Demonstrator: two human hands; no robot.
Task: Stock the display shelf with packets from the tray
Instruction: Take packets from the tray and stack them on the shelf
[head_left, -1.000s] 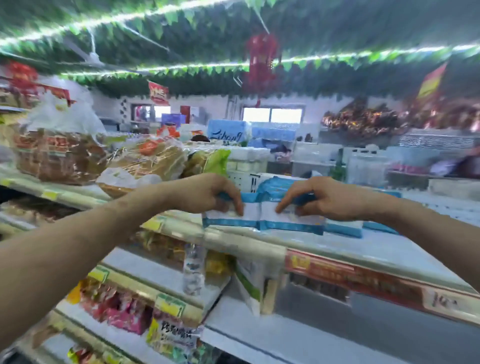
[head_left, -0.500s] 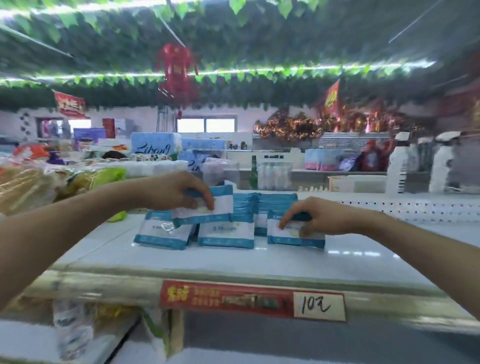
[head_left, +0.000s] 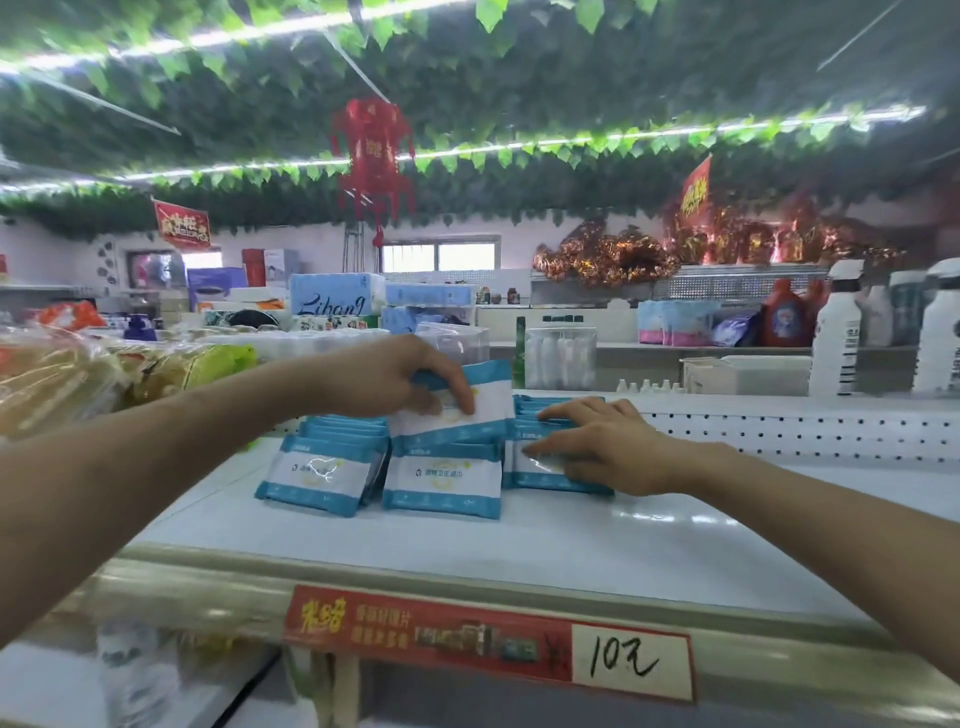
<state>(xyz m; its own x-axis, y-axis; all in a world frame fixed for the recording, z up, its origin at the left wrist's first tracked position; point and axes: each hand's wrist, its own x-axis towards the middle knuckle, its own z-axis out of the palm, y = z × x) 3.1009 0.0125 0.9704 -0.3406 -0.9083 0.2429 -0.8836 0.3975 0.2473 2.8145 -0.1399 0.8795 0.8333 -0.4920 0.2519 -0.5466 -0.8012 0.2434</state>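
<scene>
Two bare arms reached over the white display shelf (head_left: 519, 551). On it stood three rows of blue-and-white packets, side by side and touching: a left row (head_left: 319, 475), a middle row (head_left: 444, 483) and a right row (head_left: 545, 487). Each row showed one full front face, three faces in all. The packets behind them showed only as thin blue edges, too close together for me to count.

The left hand (head_left: 384, 379) held a fourth packet, the held packet (head_left: 485, 402). Its fingers (head_left: 452, 389) were curled over the top edge, and the packet hung tilted just above the back of the middle row. I could not tell whether it touched the packets below.

The right hand (head_left: 602, 447) lay on the right row with nothing in its grasp. Its fingers (head_left: 563, 413) were stretched out fairly straight. One ran along the tops of the packets, and the others were spread across the front face.

Along the shelf's front lip ran one red price strip (head_left: 431, 631), with a white end panel bearing a handwritten "10" and a character. To the left sat bagged bread (head_left: 52, 384) in clear wrap. At the far right two tall white bottles (head_left: 837, 332) stood beyond the perforated back rail, with others near them too blurred to count. One red paper lantern (head_left: 373, 156) hung from the leaf-covered ceiling.
</scene>
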